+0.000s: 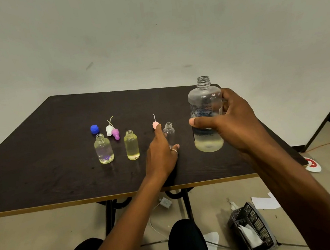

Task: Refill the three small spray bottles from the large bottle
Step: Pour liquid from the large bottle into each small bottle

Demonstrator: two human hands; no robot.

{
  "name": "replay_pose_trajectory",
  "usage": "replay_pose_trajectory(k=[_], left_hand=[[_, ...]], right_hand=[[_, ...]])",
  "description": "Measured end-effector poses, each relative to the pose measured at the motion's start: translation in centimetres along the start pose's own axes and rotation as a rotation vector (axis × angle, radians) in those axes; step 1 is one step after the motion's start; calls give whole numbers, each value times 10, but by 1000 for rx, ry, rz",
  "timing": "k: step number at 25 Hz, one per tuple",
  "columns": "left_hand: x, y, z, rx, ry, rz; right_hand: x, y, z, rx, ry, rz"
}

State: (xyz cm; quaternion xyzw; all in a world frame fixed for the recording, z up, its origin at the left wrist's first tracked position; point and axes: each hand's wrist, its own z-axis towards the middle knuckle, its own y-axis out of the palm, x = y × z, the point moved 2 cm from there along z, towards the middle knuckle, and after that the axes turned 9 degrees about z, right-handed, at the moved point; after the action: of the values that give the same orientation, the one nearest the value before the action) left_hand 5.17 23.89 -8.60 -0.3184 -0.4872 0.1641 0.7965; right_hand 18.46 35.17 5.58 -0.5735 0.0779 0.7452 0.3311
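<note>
My right hand [234, 121] grips the large clear bottle [204, 104], upright and uncapped, with a little yellowish liquid at its bottom. My left hand [160, 154] wraps around the empty small bottle [169, 131], which stands on the dark table [42, 168]. To the left stand two open small bottles holding yellowish liquid, a middle one [131, 145] and a left one [103, 149]. Behind them lie a white spray top [109, 129], a purple spray top [115, 133], a pink spray top [155, 124] and a blue cap [94, 129].
The table's front edge runs just before my knees. On the floor at the right sit a grey mesh basket [252, 231], scraps of paper [265, 202] and a red-and-white disc [313, 165]. A white charger with a cable [165, 202] lies under the table.
</note>
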Motion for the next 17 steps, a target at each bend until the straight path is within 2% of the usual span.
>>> replay_pose_trajectory(k=[5, 9, 17], left_hand=[[0, -18, -3, -4, 21, -50], [4, -70, -26, 16, 72, -189], [9, -156, -77, -18, 53, -292]], right_hand=[[-2, 0, -1, -28, -12, 16], [-3, 3, -3, -93, -32, -29], [-17, 31, -19, -246, -177, -238]])
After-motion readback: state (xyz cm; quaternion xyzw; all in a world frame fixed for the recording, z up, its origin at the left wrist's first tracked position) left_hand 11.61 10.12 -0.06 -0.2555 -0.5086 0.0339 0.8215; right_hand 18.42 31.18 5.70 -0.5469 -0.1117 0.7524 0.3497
